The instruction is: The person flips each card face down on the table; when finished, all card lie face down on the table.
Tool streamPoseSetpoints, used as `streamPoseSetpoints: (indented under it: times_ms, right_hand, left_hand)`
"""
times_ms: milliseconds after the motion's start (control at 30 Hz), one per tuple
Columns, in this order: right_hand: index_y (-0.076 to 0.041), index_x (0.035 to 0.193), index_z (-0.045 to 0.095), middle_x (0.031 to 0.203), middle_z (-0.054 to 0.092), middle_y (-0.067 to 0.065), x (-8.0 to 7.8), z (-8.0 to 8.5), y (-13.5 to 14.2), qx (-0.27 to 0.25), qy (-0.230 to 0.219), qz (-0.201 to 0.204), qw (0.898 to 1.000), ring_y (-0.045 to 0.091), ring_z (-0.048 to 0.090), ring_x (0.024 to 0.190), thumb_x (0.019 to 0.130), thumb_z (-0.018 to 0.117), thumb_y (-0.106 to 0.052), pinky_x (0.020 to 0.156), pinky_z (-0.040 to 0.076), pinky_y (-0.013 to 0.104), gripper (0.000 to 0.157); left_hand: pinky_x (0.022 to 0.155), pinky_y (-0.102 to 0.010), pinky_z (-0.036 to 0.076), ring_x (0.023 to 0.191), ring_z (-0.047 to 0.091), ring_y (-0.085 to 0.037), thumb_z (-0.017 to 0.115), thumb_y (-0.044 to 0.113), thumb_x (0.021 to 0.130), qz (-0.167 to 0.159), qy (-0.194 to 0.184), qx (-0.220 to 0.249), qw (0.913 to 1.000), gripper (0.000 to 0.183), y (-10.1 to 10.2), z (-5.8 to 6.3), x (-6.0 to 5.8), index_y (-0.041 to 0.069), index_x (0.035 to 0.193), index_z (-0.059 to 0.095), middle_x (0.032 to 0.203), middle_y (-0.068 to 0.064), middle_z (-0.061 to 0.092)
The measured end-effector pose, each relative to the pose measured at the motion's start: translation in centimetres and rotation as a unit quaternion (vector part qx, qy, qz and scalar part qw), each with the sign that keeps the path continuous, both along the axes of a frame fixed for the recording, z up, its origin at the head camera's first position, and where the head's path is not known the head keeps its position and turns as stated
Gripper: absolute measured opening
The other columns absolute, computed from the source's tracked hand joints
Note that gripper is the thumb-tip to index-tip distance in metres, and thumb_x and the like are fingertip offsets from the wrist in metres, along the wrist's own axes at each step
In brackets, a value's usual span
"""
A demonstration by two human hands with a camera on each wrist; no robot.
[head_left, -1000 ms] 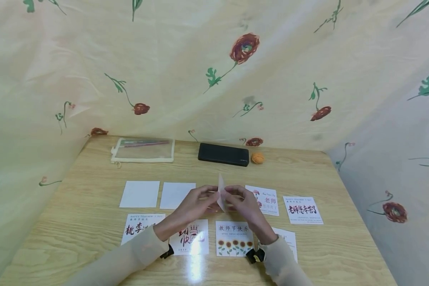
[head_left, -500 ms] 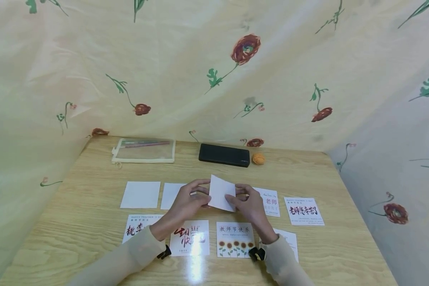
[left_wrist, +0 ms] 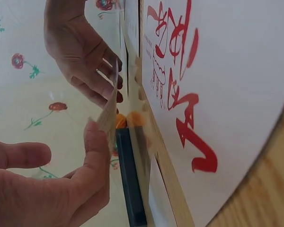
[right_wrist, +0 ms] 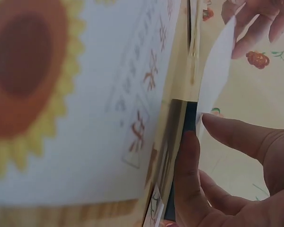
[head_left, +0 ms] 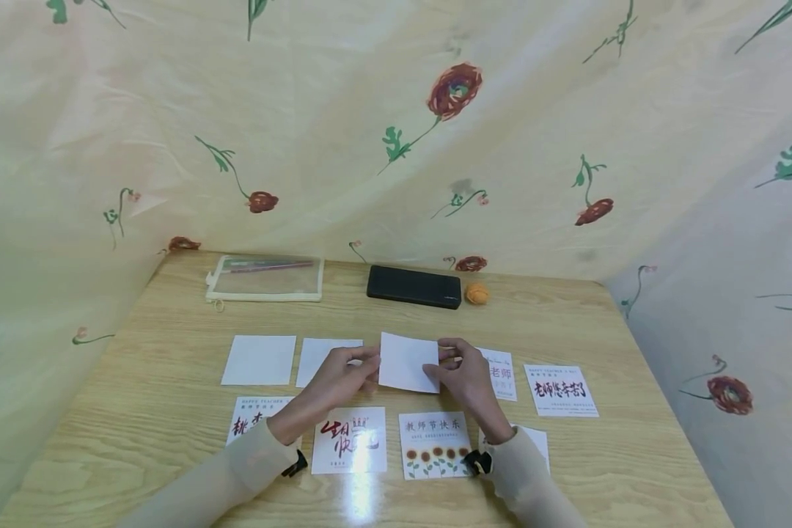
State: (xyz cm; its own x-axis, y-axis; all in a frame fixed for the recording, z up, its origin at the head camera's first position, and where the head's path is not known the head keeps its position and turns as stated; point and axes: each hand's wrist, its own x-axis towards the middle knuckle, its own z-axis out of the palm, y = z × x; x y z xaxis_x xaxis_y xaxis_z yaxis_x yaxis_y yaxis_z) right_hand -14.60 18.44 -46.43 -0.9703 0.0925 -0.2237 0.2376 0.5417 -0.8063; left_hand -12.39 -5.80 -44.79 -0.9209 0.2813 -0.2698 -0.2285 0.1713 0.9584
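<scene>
A white card is held up off the table, its blank face showing in the head view. My right hand pinches its right edge, thumb on the blank face and fingers behind. At the card's left edge is my left hand; in the left wrist view its index finger touches or nearly touches the card, while the thumb stands apart. Below lie a red-lettered card and a sunflower card. The held card's other face is hidden.
Two blank white cards lie at the left. Printed cards, one with red lettering, lie at the right. Along the back are a clear zip pouch with pens, a black case and a small orange object. Floral cloth hangs behind.
The card has turned from edge-on to showing its blank face, and has tipped flatter. My left hand has shifted left and slightly down, its thumb off the card's face.
</scene>
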Motion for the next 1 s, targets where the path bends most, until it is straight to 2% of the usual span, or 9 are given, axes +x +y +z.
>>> streamPoseSetpoints:
  times_ms: [100, 133, 200, 333, 567, 633, 800, 1000]
  right_hand:
    - [-0.006, 0.138, 0.062, 0.119, 0.068, 0.016, -0.1, 0.0, 0.1, 0.008, -0.008, 0.005, 1.000, 0.023, 0.069, 0.099, 0.088, 0.082, -0.009, 0.074, 0.056, 0.027, 0.054]
    - [-0.006, 0.138, 0.062, 0.120, 0.067, 0.016, 0.0, 0.1, 0.1, 0.010, -0.013, 0.007, 1.000, 0.023, 0.068, 0.099, 0.089, 0.082, -0.009, 0.074, 0.056, 0.027, 0.054]
    - [-0.006, 0.139, 0.061, 0.122, 0.067, 0.016, 0.0, 0.2, 0.1, 0.011, -0.022, 0.010, 1.000, 0.023, 0.068, 0.100, 0.089, 0.082, -0.011, 0.073, 0.057, 0.027, 0.054]
    - [-0.005, 0.141, 0.060, 0.126, 0.065, 0.016, 0.1, 0.2, 0.2, 0.000, -0.041, 0.014, 0.999, 0.022, 0.068, 0.098, 0.092, 0.080, -0.017, 0.071, 0.058, 0.028, 0.055]
    - [-0.003, 0.143, 0.059, 0.127, 0.064, 0.016, 0.0, 0.6, 0.3, 0.000, -0.045, 0.027, 0.999, 0.020, 0.068, 0.092, 0.096, 0.077, -0.024, 0.070, 0.057, 0.027, 0.055]
    - [-0.002, 0.143, 0.059, 0.127, 0.064, 0.016, 0.0, 0.7, 0.4, 0.009, -0.042, 0.031, 0.999, 0.020, 0.067, 0.094, 0.096, 0.075, -0.025, 0.072, 0.057, 0.027, 0.055]
    - [-0.003, 0.145, 0.057, 0.128, 0.066, 0.016, 0.0, 0.8, 0.6, 0.024, -0.036, 0.041, 0.998, 0.022, 0.067, 0.100, 0.099, 0.073, -0.025, 0.078, 0.060, 0.026, 0.054]
    - [-0.001, 0.147, 0.054, 0.130, 0.064, 0.021, 0.1, 0.8, 1.3, -0.009, -0.037, 0.054, 0.998, 0.024, 0.072, 0.099, 0.102, 0.068, -0.023, 0.080, 0.065, 0.031, 0.052]
  left_hand:
    - [0.097, -0.044, 0.059, 0.095, 0.074, -0.023, 0.054, 0.029, 0.110, -0.018, -0.007, -0.022, 0.9996, 0.035, -0.2, 0.0, 0.1, 0.001, 0.123, 0.070, 0.103, -0.020, 0.073]
    - [0.098, -0.044, 0.058, 0.096, 0.073, -0.022, 0.054, 0.029, 0.109, -0.020, -0.010, -0.026, 0.9994, 0.036, -0.2, 0.0, 0.1, 0.000, 0.122, 0.071, 0.108, -0.018, 0.074]
    - [0.100, -0.045, 0.058, 0.103, 0.073, -0.023, 0.055, 0.032, 0.109, -0.026, -0.015, -0.034, 0.9990, 0.040, -0.2, 0.0, 0.3, 0.000, 0.129, 0.069, 0.120, -0.017, 0.073]
    - [0.104, -0.049, 0.057, 0.121, 0.070, -0.033, 0.056, 0.036, 0.108, -0.036, -0.016, -0.044, 0.9983, 0.054, -0.2, -0.1, 0.4, -0.002, 0.146, 0.056, 0.142, -0.020, 0.065]
    - [0.106, -0.050, 0.056, 0.127, 0.067, -0.037, 0.055, 0.039, 0.108, -0.060, -0.010, -0.051, 0.9968, 0.061, -0.2, -0.3, 0.4, -0.004, 0.151, 0.050, 0.159, -0.020, 0.049]
    - [0.106, -0.050, 0.056, 0.128, 0.066, -0.037, 0.055, 0.039, 0.108, -0.064, -0.007, -0.050, 0.9966, 0.062, -0.2, -0.3, 0.4, -0.003, 0.152, 0.048, 0.162, -0.019, 0.046]
    - [0.106, -0.052, 0.056, 0.128, 0.066, -0.036, 0.056, 0.040, 0.108, -0.070, -0.007, -0.053, 0.9961, 0.064, -0.1, -0.4, 0.2, -0.001, 0.155, 0.045, 0.160, -0.021, 0.049]
    - [0.104, -0.052, 0.056, 0.125, 0.068, -0.035, 0.056, 0.042, 0.107, -0.069, -0.008, -0.060, 0.9957, 0.065, -0.1, -0.2, 0.3, 0.002, 0.156, 0.045, 0.154, -0.021, 0.055]
